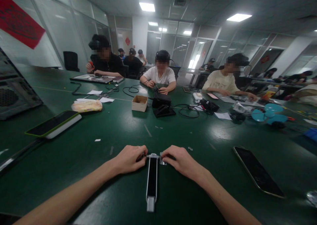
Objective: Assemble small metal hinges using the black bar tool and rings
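Note:
A long narrow piece with a black middle and a silver frame (152,177) lies lengthwise on the green table (119,195) between my forearms. Its near end carries a pale silver block, and at its far end sits a short crosspiece. My left hand (131,157) is closed with fingers pinched at the left end of that crosspiece; the fingertips hide what they grip. On the other side my right hand (179,159) is closed too, thumb and forefinger at a small clear piece (163,161) beside the crosspiece.
A phone (257,170) lies at right, and a green-edged device (53,123) at left. Farther off are a soft yellow pack (87,105), a small open box (139,104), a black stand (162,104) and blue fan-like blades (269,112). Several people work across the table.

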The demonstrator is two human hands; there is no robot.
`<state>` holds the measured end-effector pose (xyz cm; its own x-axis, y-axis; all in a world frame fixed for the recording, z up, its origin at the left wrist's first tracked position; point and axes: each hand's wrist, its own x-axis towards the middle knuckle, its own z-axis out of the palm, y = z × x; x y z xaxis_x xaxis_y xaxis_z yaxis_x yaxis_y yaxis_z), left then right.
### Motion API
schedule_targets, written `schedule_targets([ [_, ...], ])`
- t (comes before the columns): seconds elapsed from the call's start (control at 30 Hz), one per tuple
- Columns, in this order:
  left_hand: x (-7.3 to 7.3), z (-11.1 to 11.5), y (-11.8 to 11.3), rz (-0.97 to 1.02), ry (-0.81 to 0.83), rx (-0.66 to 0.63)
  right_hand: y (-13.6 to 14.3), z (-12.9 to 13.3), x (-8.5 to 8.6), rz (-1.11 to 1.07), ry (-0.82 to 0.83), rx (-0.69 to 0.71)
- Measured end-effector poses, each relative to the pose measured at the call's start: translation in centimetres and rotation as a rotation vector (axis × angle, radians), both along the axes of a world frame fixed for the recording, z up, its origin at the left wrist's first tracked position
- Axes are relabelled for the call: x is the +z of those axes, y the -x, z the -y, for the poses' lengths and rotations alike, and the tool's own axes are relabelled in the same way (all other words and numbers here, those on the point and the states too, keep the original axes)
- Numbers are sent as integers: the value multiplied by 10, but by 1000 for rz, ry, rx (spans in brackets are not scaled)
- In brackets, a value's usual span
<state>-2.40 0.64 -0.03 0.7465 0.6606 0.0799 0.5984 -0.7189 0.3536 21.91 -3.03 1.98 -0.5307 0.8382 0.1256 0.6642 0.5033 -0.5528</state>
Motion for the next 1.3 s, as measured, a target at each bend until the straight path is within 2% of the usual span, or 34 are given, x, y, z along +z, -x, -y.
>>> schedule_targets([
  [0.23,-3,0,1,25,-10,-16,7,2,-7,-18,-37,-17],
  [0.37,-5,-1,2,47,-12,-12,7,2,-4,23,-78,11],
  [0.47,-4,0,2,54,-9,-6,-6,0,3,70,-114,17],
  [0.57,-1,1,2,67,3,7,-26,-4,8,103,-177,-56],
  [0.73,0,0,2,121,-1,40,-48,-10,-1,228,-129,-136],
  [0.9,0,1,3,175,-30,91,-43,-12,-12,272,-54,-160],
  [1.3,-2,8,3,341,-196,62,-32,-13,-9,335,-71,-205],
])
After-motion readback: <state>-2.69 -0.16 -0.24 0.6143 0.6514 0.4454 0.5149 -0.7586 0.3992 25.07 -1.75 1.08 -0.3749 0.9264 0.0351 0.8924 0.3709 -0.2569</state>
